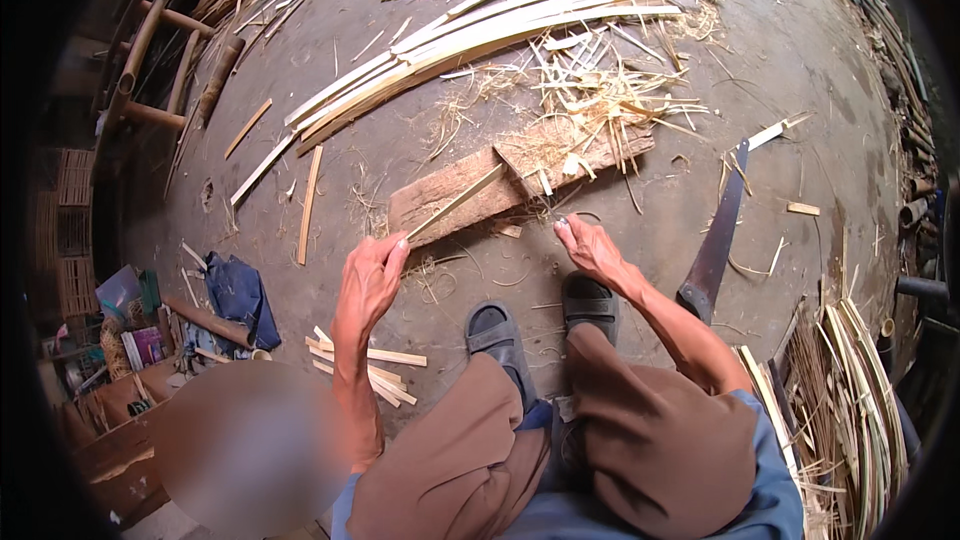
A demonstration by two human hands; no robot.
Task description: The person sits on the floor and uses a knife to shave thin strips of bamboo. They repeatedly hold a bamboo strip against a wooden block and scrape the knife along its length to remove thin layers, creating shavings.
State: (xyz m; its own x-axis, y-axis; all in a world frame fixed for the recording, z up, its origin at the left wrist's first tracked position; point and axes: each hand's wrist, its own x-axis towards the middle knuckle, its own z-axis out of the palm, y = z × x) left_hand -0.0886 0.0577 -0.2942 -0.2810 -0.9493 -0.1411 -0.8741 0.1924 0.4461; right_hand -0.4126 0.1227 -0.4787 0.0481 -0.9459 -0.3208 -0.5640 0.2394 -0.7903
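In front of my feet lies a thick wooden board (425,208), its far right part covered with pale shavings (610,95). My left hand (372,270) is closed on one end of a narrow bamboo strip (455,203), which slants up across the board to the step in its middle. Just off the near edge of the board, my right hand (592,248) is closed, thumb and fingers pinched together. What it grips is too small and hidden to name.
Long split bamboo strips (480,35) lie beyond the board. A handsaw (720,230) rests at the right, with bundled strips (860,390) nearer me. Short bamboo pieces (385,370) lie left of my sandals (495,340). Bamboo frames (150,50) stand far left.
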